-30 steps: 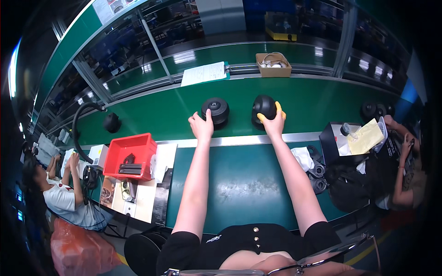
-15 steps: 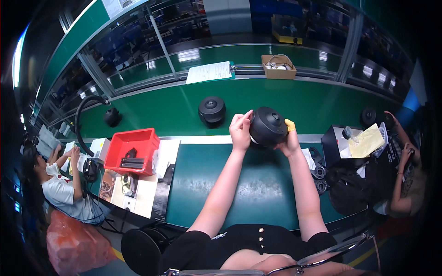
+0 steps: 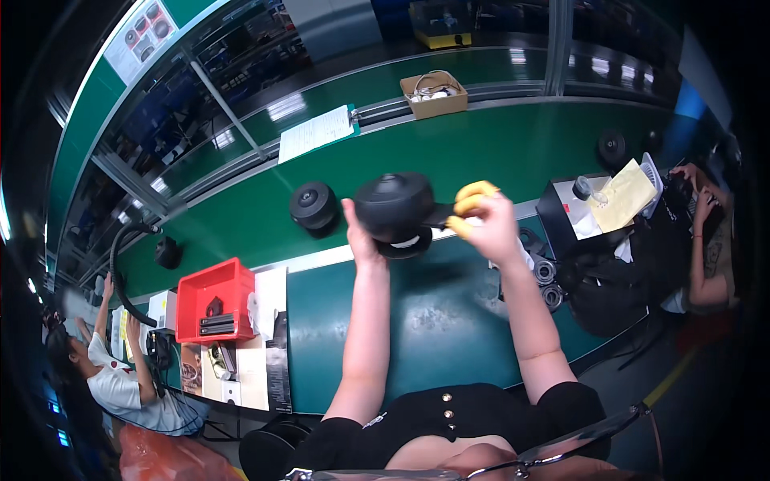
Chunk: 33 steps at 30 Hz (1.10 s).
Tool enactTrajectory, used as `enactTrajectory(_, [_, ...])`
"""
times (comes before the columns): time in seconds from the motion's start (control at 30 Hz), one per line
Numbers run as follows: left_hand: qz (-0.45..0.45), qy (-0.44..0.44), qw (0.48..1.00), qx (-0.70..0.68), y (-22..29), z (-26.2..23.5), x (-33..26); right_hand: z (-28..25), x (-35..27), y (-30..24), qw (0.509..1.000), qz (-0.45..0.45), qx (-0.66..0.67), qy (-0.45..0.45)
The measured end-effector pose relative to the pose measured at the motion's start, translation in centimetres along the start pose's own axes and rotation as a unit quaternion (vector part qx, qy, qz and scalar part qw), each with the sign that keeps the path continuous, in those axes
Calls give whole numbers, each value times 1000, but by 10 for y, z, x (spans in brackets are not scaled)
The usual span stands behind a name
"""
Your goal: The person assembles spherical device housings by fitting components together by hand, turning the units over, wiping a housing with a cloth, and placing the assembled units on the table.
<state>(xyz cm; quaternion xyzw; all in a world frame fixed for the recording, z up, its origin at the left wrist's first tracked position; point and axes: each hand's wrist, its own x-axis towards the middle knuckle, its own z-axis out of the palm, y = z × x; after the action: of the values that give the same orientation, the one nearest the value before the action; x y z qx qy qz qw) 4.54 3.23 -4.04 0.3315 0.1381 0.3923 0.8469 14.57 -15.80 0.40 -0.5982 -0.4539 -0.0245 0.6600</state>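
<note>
A rounded black device [image 3: 393, 200] with a small raised centre on top is held up over the work mat. My left hand [image 3: 365, 242] grips it from its left side and below. On its right side a flat black tab [image 3: 439, 215] sticks out, and my right hand [image 3: 491, 226], with yellow finger covers, pinches the tab's outer end. Whether the tab is a strap or a stiff flap, I cannot tell. A white patch shows low on the device. Just left of it, a similar black device [image 3: 314, 207] stands on the green bench.
A red bin [image 3: 200, 280] with black parts stands at left beside papers. At right are a black box [image 3: 561, 210] with a yellow envelope [image 3: 626, 196], black rings [image 3: 545, 272] and a dark bag [image 3: 605, 305]. Behind lie a clipboard [image 3: 317, 132] and carton [image 3: 437, 104]. Co-workers sit either side.
The black device has turned and its side tab now shows. My right hand has left the device's body and holds the tab out to the right. The whole view has swung to the right.
</note>
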Motion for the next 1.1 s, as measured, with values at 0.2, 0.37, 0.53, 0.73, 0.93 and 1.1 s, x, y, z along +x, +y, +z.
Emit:
enactTrajectory(0.2, [2,-3,999,-45,14,-14,7,-32,-6,-32,997,5,78,14])
enactTrajectory(0.37, [-36,-63,995,-62,-17,9,-8,17,-5,1,993,69,96,23])
enactTrajectory(0.53, [-99,-148,982,-65,-16,11,-11,-4,2,12,994,38,103,-16])
enactTrajectory(0.73, [20,-153,972,180,-14,17,-13,10,0,19,950,128,270,-95])
enactTrajectory(0.93, [161,-195,864,436,18,35,-44,2,-1,4,969,167,170,-63])
enactTrajectory(1.1, [-92,-179,974,109,20,34,-39,-13,3,44,930,187,307,-84])
